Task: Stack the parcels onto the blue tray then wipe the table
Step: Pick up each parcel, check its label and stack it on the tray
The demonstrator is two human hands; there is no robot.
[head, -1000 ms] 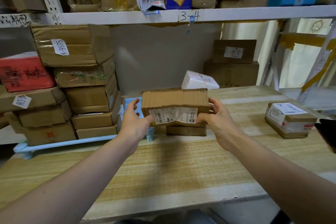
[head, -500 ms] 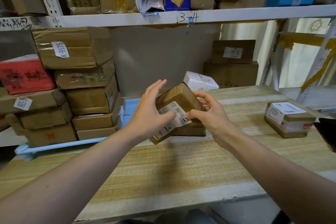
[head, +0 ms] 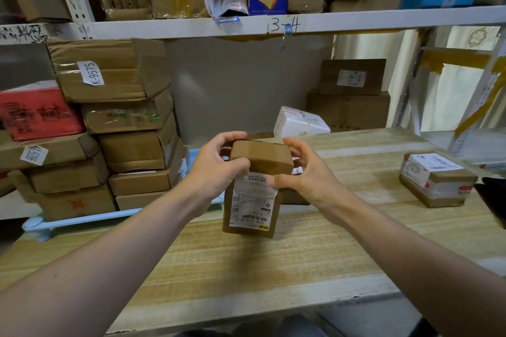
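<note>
Turning since a second ago, your parcel point(head: 253, 186) now stands on end: it lay flat and wide between your hands then, tilted half a second back, and its long axis now runs top to bottom, held above the surface point(head: 273, 260). That surface is pale wood-grain board. At its left end sits the blue tray point(head: 82, 220), a light plastic edge under a stack point(head: 128, 128) of taped brown cartons, unchanged. Another carton point(head: 435, 179), part white-labelled, lies flat on the right, well apart from you, where it was. The parcel you hold is brown cardboard, a taped rectangular block; its white shipping label point(head: 253, 201) faces you, with the barcode at the lower end. Your left hand point(head: 219, 169) grips the upper left corner, fingers curled over the top edge. Your right hand point(head: 306, 175) pinches the upper right side, thumb on the label. Both hands are clamped on it.
</note>
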